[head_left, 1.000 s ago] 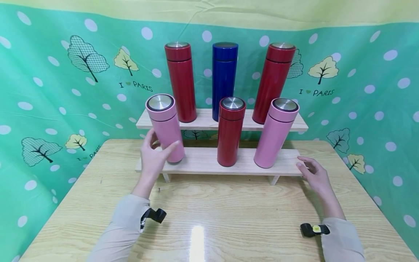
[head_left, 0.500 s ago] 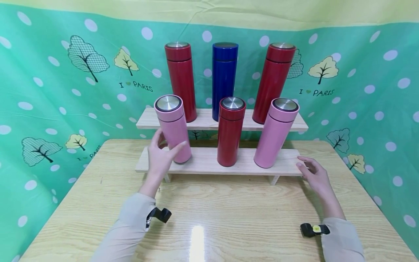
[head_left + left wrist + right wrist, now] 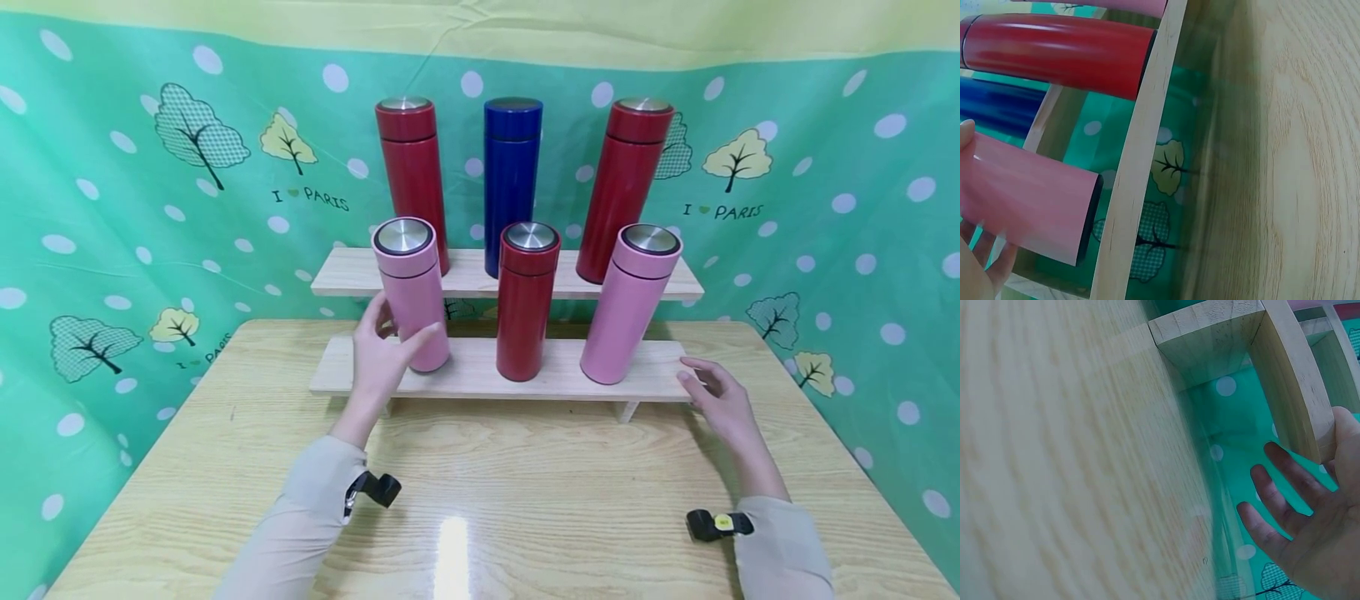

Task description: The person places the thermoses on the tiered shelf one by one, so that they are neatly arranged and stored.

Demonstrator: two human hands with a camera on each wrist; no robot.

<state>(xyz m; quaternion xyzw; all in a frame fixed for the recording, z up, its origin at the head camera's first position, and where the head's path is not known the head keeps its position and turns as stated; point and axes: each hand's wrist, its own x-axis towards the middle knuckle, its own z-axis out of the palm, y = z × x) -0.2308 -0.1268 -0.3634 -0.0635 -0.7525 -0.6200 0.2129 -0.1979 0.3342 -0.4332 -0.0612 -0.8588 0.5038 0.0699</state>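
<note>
My left hand (image 3: 377,357) holds a pink thermos (image 3: 417,308) low on its body, thumb across the front and fingers round the left side. The thermos stands upright at the left part of the front lower tier of a wooden shelf (image 3: 468,379). In the left wrist view, the base of the pink thermos (image 3: 1035,194) is close over the board. My right hand (image 3: 722,404) pinches the right end of this tier between thumb and index finger; in the right wrist view the other fingers (image 3: 1266,494) spread below the board.
A red thermos (image 3: 528,317) and a second pink thermos (image 3: 628,312) stand on the lower tier. Behind, the upper tier (image 3: 468,285) bears a red thermos (image 3: 414,175), a blue thermos (image 3: 512,183) and another red one. A patterned green cloth (image 3: 225,250) hangs behind the table (image 3: 540,475).
My left hand has moved the pink thermos to the right along the lower tier, nearer the red thermos. The right hand stays at the shelf's end.
</note>
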